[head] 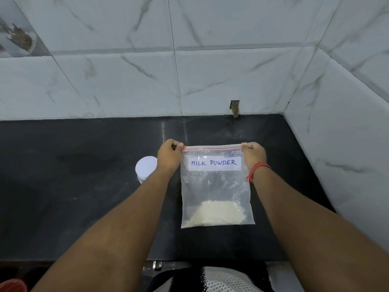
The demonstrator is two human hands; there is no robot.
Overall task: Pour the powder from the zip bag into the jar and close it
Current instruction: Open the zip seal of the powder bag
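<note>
Both hands on the milk powder zip bag [216,186], one at each top corner. Left hand [169,158] fingers pinch the left end of the red zip strip [211,147]; right hand [253,156] fingers pinch the right end. Bag flat on the black table [84,186], long axis running away from the person, zip edge at the far end between the two sets of fingers, sealed bottom nearest the body. Zip strip looks pressed closed along its length. White label [214,163] reading "MILK POWDER" just below the fingers, text upright to the viewer. Powder [212,213] heaped at the near bottom of the bag, well below the fingers. Jar with white lid [145,167] stands just left of the left hand, partly hidden by that wrist, lid on. Red thread [257,170] on the right wrist
</note>
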